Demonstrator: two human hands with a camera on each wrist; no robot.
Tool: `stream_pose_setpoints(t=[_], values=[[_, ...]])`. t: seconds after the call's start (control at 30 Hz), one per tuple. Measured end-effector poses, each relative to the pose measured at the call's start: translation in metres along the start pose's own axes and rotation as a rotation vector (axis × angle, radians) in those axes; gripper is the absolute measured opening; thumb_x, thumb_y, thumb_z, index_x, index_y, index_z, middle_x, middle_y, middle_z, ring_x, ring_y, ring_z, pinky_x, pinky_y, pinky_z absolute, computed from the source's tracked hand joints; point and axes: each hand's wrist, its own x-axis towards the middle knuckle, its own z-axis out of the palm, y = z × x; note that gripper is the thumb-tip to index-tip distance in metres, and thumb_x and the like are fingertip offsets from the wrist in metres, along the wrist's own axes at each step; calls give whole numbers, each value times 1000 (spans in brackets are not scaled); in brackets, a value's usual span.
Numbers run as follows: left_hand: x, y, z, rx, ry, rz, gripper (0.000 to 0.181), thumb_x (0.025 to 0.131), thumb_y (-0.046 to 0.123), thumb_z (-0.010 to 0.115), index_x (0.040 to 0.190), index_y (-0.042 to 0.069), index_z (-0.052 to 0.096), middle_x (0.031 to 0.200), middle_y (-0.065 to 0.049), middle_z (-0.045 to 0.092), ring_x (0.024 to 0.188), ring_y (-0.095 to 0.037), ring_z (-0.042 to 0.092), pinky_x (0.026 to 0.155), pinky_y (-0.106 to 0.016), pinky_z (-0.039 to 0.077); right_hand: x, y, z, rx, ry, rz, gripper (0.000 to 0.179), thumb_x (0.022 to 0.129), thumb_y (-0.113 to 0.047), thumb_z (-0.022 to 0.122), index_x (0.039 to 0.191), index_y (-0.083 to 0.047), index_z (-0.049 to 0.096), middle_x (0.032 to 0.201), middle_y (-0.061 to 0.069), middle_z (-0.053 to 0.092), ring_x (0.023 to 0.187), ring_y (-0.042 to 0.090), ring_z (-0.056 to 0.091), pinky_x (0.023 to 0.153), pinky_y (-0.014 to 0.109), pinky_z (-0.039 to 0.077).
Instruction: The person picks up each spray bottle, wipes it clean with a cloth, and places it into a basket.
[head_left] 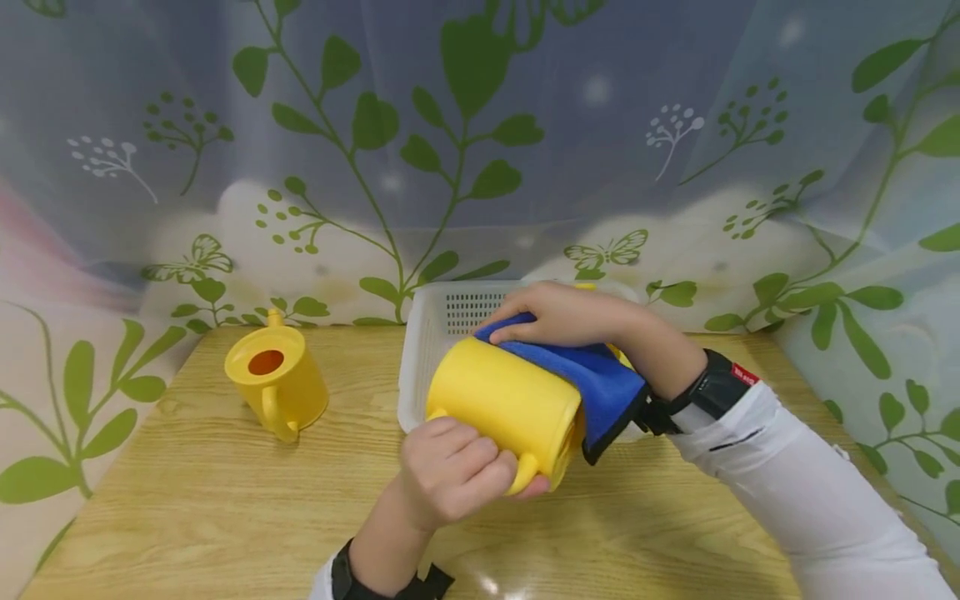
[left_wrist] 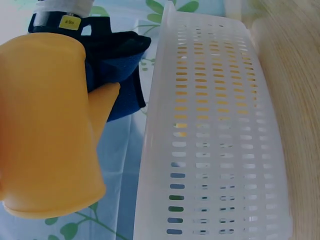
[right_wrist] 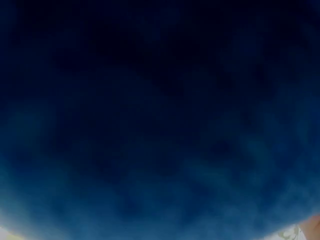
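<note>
My left hand [head_left: 457, 471] grips the handle of a yellow toy watering can [head_left: 498, 396], which is tilted on its side above the table. In the left wrist view its smooth body and tapered spout [left_wrist: 106, 102] show. My right hand [head_left: 562, 315] holds a blue cloth [head_left: 603, 383] with a dark edge against the can's far side. The cloth's loose end hangs past the can's end. Blue cloth [right_wrist: 160, 195] fills nearly all of the right wrist view, hiding the right fingertips there.
A white perforated basket [head_left: 414, 358] stands behind the held can; yellow shows through its slots in the left wrist view. A second yellow watering can [head_left: 303, 387] stands upright on the wooden table [head_left: 225, 517], at the left. Leaf-patterned curtains [head_left: 562, 192] enclose the back and sides.
</note>
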Motion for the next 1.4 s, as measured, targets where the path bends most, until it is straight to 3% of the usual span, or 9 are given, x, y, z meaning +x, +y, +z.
stream_pose_setpoints(t=[0.2, 0.4, 0.67, 0.97, 1.2, 1.4], values=[[1, -2, -1, -7, 15, -7, 40, 91, 35, 64, 59, 17, 47, 52, 10, 37, 43, -1, 27, 45, -12, 18, 5, 2, 2, -26, -3, -7, 31, 100, -26, 54, 128, -16, 63, 124, 2, 66, 116, 19, 59, 97, 38, 48], [-1, -5, -1, -1, 38, -9, 42, 92, 36, 64, 59, 16, 46, 52, 10, 37, 43, -1, 27, 45, -12, 18, -8, 6, 3, -22, -39, 18, 33, 100, -26, 53, 130, -15, 61, 126, 4, 64, 118, 22, 57, 99, 41, 46], [-4, -8, -4, 5, 44, -29, 42, 92, 34, 64, 59, 14, 47, 51, 8, 40, 42, -2, 29, 44, -12, 20, -25, 16, 7, -117, -25, -36, 28, 98, -20, 57, 123, -14, 67, 102, 1, 61, 92, 14, 54, 81, 33, 46], [-2, -12, -6, 21, 78, -38, 43, 93, 33, 62, 58, 13, 46, 49, 8, 42, 41, -2, 30, 43, -11, 22, -47, 24, 8, -232, 25, -37, 25, 96, -18, 59, 120, -16, 69, 96, -1, 58, 81, 10, 50, 73, 29, 45], [0, -11, -5, 36, 81, -25, 43, 93, 33, 62, 58, 13, 46, 49, 8, 42, 41, -2, 30, 43, -11, 22, -50, 44, 6, -165, 28, -40, 26, 97, -19, 59, 121, -18, 68, 102, -2, 63, 92, 11, 57, 78, 33, 47], [0, -10, -4, 38, 79, -22, 43, 94, 33, 62, 58, 13, 46, 50, 8, 42, 41, -2, 30, 43, -11, 22, -41, 39, 11, -207, 20, -83, 26, 97, -23, 59, 121, -19, 68, 107, -1, 64, 97, 15, 60, 83, 36, 50]])
